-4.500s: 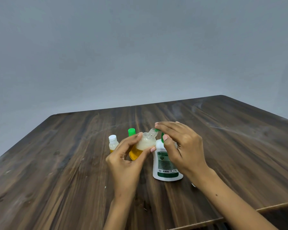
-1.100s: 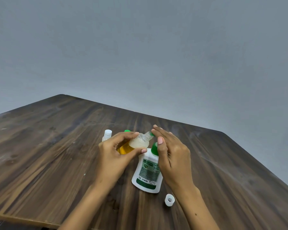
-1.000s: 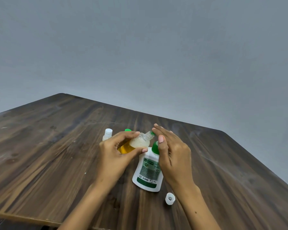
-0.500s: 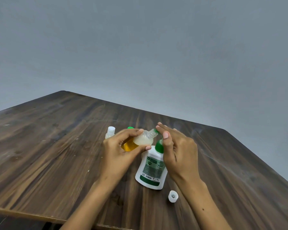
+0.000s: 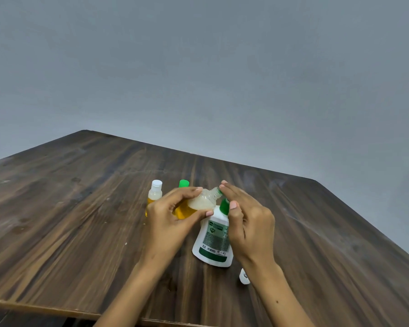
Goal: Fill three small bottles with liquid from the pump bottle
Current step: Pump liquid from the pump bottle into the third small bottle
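step: filling small bottle [image 5: 200,204] | left hand [image 5: 165,223] grips it tilted, neck at pump bottle [image 5: 214,241] spout | right hand [image 5: 248,223] fingers straight on pump | press slowly, keep neck under spout

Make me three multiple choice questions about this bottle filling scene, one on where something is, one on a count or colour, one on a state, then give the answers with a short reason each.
1. Where does the loose white cap lie?
A. On the table beside the right wrist
B. On the held bottle
C. At the table's far edge

2. How many small bottles stand capped behind the hands?
A. None
B. Two
C. Four

3. How is the small bottle in the left hand held?
A. Upright
B. Upside down
C. Tilted, neck toward the pump bottle

Answers:
1 A: the cap rests on the wood near the right hand, by its wrist.
2 B: a white-capped bottle and a green-capped bottle stand there.
3 C: its open neck slants toward the green nozzle.
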Action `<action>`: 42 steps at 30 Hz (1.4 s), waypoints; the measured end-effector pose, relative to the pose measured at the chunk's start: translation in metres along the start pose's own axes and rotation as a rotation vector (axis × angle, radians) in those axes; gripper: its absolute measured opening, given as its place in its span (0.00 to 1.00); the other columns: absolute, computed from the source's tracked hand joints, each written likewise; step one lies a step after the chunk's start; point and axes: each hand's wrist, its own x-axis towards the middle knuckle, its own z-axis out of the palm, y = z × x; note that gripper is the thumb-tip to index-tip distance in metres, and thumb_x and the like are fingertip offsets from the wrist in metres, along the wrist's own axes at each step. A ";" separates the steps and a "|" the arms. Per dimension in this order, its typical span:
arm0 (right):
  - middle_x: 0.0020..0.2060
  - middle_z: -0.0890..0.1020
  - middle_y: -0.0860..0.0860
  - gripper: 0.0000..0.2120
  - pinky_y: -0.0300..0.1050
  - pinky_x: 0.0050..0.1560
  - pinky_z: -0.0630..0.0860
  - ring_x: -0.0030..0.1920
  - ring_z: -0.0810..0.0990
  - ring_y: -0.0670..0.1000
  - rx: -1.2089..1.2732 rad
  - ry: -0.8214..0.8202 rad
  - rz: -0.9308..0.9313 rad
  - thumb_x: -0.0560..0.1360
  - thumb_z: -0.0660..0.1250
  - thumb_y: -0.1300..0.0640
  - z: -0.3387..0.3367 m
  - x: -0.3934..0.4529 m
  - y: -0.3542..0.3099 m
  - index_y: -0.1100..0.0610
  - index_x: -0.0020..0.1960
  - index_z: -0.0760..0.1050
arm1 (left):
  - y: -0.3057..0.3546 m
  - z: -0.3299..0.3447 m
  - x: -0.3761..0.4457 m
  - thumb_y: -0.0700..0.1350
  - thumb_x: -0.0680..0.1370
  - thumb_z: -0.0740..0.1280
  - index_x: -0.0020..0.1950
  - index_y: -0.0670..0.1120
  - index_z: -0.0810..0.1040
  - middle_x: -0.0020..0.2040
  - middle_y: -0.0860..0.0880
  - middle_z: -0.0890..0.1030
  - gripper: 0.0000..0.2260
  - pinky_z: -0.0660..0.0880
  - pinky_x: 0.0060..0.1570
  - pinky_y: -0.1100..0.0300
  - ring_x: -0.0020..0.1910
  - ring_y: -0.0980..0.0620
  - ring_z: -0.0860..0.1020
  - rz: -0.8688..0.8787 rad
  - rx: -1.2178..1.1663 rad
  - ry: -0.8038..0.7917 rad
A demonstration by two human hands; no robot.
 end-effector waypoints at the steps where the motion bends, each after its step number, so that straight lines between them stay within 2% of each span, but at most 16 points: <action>1: 0.55 0.83 0.50 0.23 0.49 0.53 0.79 0.57 0.80 0.46 0.003 0.003 0.003 0.77 0.51 0.52 0.000 -0.001 0.001 0.58 0.56 0.82 | -0.002 0.000 -0.001 0.45 0.63 0.79 0.51 0.43 0.84 0.50 0.53 0.85 0.18 0.78 0.55 0.61 0.53 0.57 0.83 -0.004 -0.014 0.009; 6: 0.54 0.83 0.50 0.24 0.48 0.59 0.76 0.57 0.80 0.46 0.011 -0.007 0.000 0.77 0.49 0.51 -0.004 0.015 -0.004 0.58 0.54 0.83 | -0.005 -0.003 -0.001 0.44 0.62 0.80 0.50 0.42 0.85 0.50 0.52 0.85 0.18 0.78 0.55 0.61 0.52 0.57 0.83 -0.016 -0.019 0.025; 13: 0.52 0.84 0.49 0.22 0.45 0.54 0.78 0.54 0.80 0.44 -0.057 0.037 -0.009 0.76 0.52 0.52 0.002 0.003 -0.001 0.57 0.53 0.84 | -0.006 -0.006 -0.002 0.47 0.62 0.79 0.50 0.46 0.84 0.50 0.55 0.85 0.18 0.79 0.55 0.59 0.52 0.56 0.83 -0.019 -0.036 0.034; 18: 0.55 0.83 0.49 0.23 0.41 0.62 0.71 0.57 0.79 0.44 -0.058 0.005 -0.023 0.76 0.51 0.52 0.001 0.006 -0.002 0.57 0.55 0.83 | -0.006 -0.008 -0.002 0.46 0.63 0.79 0.51 0.45 0.84 0.50 0.53 0.86 0.18 0.79 0.55 0.55 0.53 0.55 0.83 -0.015 -0.020 0.043; 24: 0.54 0.84 0.48 0.22 0.46 0.56 0.77 0.56 0.80 0.44 -0.050 0.045 0.006 0.77 0.52 0.53 0.005 -0.002 -0.001 0.56 0.55 0.83 | -0.004 -0.007 -0.004 0.45 0.63 0.79 0.52 0.44 0.84 0.50 0.53 0.85 0.19 0.79 0.55 0.58 0.53 0.57 0.83 -0.014 -0.012 0.011; 29: 0.55 0.83 0.48 0.22 0.44 0.63 0.72 0.58 0.79 0.44 -0.045 0.015 -0.033 0.77 0.51 0.53 -0.001 0.005 -0.004 0.56 0.56 0.82 | -0.004 -0.007 -0.002 0.45 0.63 0.80 0.51 0.43 0.84 0.50 0.53 0.85 0.19 0.79 0.55 0.58 0.53 0.56 0.83 -0.001 -0.010 0.012; 33: 0.52 0.84 0.48 0.21 0.48 0.57 0.77 0.55 0.81 0.45 -0.053 0.037 0.001 0.77 0.52 0.53 0.004 0.001 -0.003 0.57 0.54 0.83 | -0.004 -0.007 -0.002 0.45 0.63 0.80 0.51 0.43 0.84 0.50 0.53 0.85 0.18 0.79 0.55 0.59 0.53 0.56 0.83 0.013 0.001 0.015; 39: 0.54 0.83 0.48 0.23 0.44 0.62 0.71 0.56 0.80 0.45 -0.037 0.019 -0.011 0.77 0.51 0.53 -0.002 0.010 -0.006 0.57 0.54 0.83 | -0.005 -0.007 -0.002 0.44 0.62 0.80 0.51 0.44 0.84 0.50 0.52 0.85 0.18 0.79 0.55 0.57 0.53 0.56 0.83 0.002 -0.007 0.027; 42: 0.52 0.84 0.48 0.22 0.45 0.57 0.76 0.54 0.80 0.45 -0.059 0.019 -0.001 0.76 0.52 0.52 0.002 0.006 -0.005 0.56 0.53 0.83 | -0.004 -0.007 -0.001 0.44 0.63 0.80 0.52 0.44 0.84 0.50 0.53 0.85 0.18 0.79 0.55 0.57 0.53 0.56 0.83 0.005 -0.010 0.025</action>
